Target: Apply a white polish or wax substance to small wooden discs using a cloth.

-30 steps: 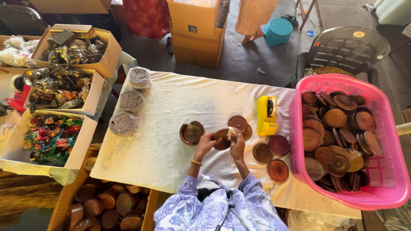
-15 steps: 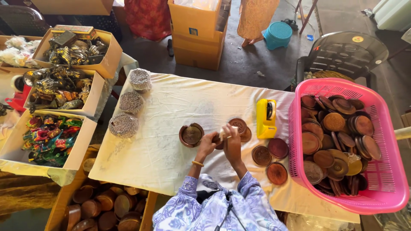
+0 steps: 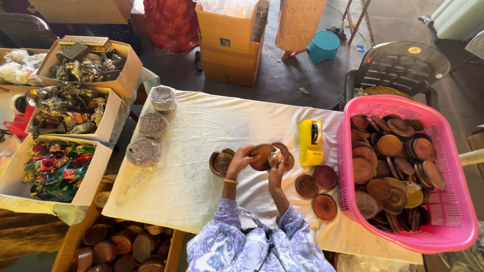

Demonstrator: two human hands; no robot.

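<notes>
Left hand [image 3: 241, 160] clasping round wooden box [image 3: 262, 156] above white-clothed table [image 3: 191, 151]; right hand [image 3: 275, 166] closed on pale cloth wad [image 3: 275, 157], pressed against it. Risk of slipping onto open box [image 3: 221, 162] beside, given one-handed grip.

Counter [image 3: 201, 151] covered by a cream cloth. On it: 3 round silvery bundles [image 3: 152, 126] along the far-left edge, an open brown bowl [image 3: 221, 162] near centre, a yellow tape dispenser [image 3: 311, 142], 3 brown lids [image 3: 316, 189] just beside it, a pink basket [image 3: 454, 226] at the right end.
</notes>
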